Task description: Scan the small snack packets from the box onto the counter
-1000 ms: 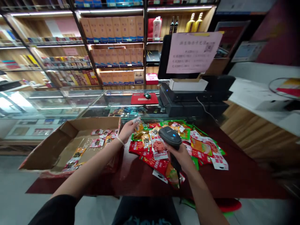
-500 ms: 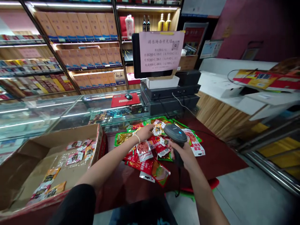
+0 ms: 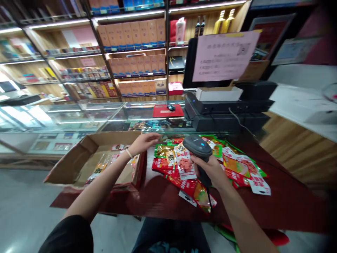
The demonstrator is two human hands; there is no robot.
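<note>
My right hand point(image 3: 210, 168) is wrapped round the handle of a black barcode scanner point(image 3: 197, 146), which has a small blue light on top and a cable hanging below. The scanner's head hangs over a spread of snack packets point(image 3: 185, 165) in red, green, white and gold. My left hand point(image 3: 144, 143) hovers by the near right rim of a cardboard box point(image 3: 61, 163), its fingers stretched toward the packets. Nothing shows in those fingers. Inside the box lie several small packets point(image 3: 98, 170), partly hidden behind my left forearm.
Behind the packets stands a glass counter point(image 3: 116, 119) with a red mouse pad point(image 3: 160, 111) and a mouse point(image 3: 171, 107). A monitor bearing a pink notice point(image 3: 223, 58) rises over the black register point(image 3: 226, 121). Stocked shelves point(image 3: 137, 66) line the back wall.
My left hand has moved left off the packet pile toward the box. My right hand still holds the scanner over the packets. The view has turned left.
</note>
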